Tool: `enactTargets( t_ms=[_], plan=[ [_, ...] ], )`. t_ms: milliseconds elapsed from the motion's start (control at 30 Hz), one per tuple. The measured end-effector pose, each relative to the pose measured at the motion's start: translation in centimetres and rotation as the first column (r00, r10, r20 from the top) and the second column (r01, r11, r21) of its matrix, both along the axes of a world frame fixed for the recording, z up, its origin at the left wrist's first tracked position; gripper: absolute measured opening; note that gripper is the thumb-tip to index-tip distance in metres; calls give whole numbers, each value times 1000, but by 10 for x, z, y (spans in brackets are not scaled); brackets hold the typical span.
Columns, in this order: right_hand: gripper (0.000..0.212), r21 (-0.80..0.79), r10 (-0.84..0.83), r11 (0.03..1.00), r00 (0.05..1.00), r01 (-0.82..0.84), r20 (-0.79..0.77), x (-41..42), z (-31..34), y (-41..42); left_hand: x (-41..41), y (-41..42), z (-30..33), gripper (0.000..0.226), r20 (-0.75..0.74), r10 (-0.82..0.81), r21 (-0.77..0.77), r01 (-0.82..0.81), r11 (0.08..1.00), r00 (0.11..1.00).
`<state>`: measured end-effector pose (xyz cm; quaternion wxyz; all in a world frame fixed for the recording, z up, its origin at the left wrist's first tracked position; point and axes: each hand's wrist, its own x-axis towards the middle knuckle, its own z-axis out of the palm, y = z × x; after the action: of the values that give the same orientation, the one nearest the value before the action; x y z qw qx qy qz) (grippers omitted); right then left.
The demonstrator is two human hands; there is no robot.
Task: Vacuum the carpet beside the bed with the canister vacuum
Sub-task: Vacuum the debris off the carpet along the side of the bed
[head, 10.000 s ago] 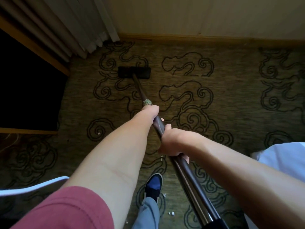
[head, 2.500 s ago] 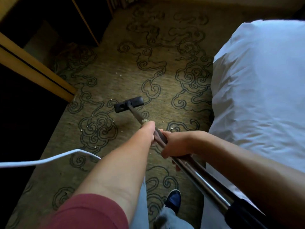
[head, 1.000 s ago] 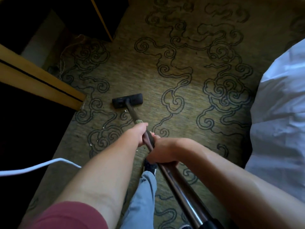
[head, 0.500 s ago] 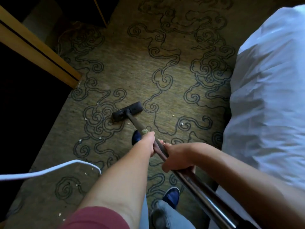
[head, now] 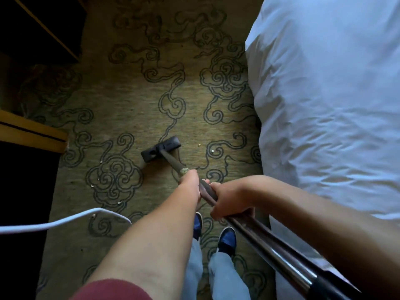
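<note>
Metal wand (head: 255,232) gripped by both hands, left hand (head: 190,187) ahead of right hand (head: 229,202). Floor head (head: 160,148) now shifted right across carpet (head: 134,105), nearer bed (head: 324,105); crumbs (head: 213,151) just right, still to collect.

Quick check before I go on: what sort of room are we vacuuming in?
Most likely a bedroom, perhaps a hotel room: a bed with white bedding on the right, swirl-patterned carpet wall to wall, and wooden furniture on the left.

Olive carpet (head: 134,109) (dark swirls), white bedding (head: 324,94).
</note>
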<state>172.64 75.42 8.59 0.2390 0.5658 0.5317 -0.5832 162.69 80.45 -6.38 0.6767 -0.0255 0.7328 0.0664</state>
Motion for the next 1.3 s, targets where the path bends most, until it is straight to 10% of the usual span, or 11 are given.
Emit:
enactTargets(
  t_ms=[333, 867, 1300],
  plan=[
    [77, 20, -300, 954, 940, 301, 161, 30, -6, -44, 65, -17, 23, 50, 99, -217, 130, 203, 970, 971],
    [76, 113, -322, 945, 935, 307, 149, 35, -79, -291, 69, -258, -68, 37, 51, -239, 128, 231, 964, 970],
    [69, 166, -427, 894, 903, 416, 39, 75, -120, -136, 100, -97, -96, 24, -33, -241, 267, 241, 933, 970]
  ],
)
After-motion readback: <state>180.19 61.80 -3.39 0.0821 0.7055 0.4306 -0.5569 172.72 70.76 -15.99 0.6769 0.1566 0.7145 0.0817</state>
